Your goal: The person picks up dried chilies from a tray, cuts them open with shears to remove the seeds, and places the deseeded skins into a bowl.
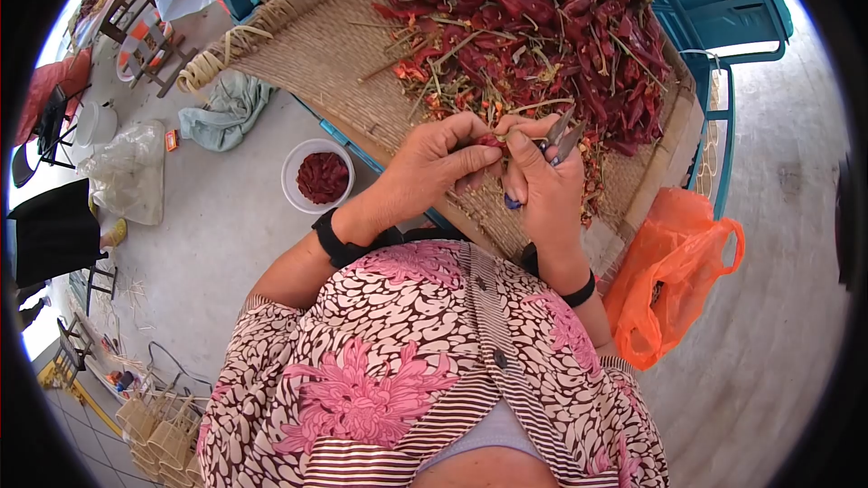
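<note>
White bowl holding red chillies sits left of the woven tray. Over the tray's near edge, we note the left hand pinching a chilli. Touching it, the right hand is closed around scissors. Orange bag lies right of the tray.

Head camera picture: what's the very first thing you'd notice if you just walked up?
The big pile of dark red dried chillies on the woven tray at the top catches the eye first. Just below it, the left hand pinches one chilli while the right hand holds small scissors beside it. A bright orange plastic bag sits on the floor to the right.
</note>
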`<state>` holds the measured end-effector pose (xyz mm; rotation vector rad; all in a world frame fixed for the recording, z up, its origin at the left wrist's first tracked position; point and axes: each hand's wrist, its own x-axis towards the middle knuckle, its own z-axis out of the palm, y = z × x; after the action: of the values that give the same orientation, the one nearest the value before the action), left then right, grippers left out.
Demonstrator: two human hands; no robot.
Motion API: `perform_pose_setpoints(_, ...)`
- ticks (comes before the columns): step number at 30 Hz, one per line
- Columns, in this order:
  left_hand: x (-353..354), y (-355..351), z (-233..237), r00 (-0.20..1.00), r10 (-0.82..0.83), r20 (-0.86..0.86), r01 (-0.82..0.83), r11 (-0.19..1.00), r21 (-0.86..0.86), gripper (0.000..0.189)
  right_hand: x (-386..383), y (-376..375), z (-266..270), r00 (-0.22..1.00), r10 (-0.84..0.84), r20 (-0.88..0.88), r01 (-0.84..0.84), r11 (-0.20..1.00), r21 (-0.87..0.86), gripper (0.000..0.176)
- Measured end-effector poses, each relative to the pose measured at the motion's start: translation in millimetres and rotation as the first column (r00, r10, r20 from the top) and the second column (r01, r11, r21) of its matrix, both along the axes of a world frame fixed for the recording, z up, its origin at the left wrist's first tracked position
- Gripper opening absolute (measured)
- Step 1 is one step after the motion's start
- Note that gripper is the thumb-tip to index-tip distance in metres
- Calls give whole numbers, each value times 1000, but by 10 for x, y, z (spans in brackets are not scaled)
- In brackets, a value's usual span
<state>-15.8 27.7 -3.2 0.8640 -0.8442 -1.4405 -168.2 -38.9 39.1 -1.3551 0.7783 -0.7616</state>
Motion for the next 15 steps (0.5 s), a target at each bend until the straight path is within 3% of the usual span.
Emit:
perform_pose_setpoints(2, 3, -2, -12, 1000, -21, -8, 20, 999, -29, 12, -15, -27, 12, 995, 4, 102, -22, 983, 182, 10)
perform_pose_setpoints(5, 11, 0, -25, 999, -47, -25, 45, 996, -83, 12, -52, -75, 22, 950, -49, 307, -121, 852, 510, 9)
perform_pose_setpoints(10, 52, 1, -24, 998, -51, 23, 55, 978, -203, 13, -160, -241, -136, 835, -160, 527, -396, 489, 777, 12)
perform_pose_setpoints(13, 39, 9, -26, 1000, -16, 10, 17, 983, -182, 16, -286, -330, -139, 910, -43, 413, -234, 769, 595, 21)
perform_pose_setpoints(14, 49, 23, -14, 1000, -7, 29, 12, 986, -166, 17, -311, -365, -160, 1000, 14, -7, -11, 949, 316, 25)
perform_pose_setpoints(15, 73, 41, 8, 999, 2, 48, 5, 989, -150, 19, -300, -401, -164, 904, -89, -417, 64, 995, -74, 28)
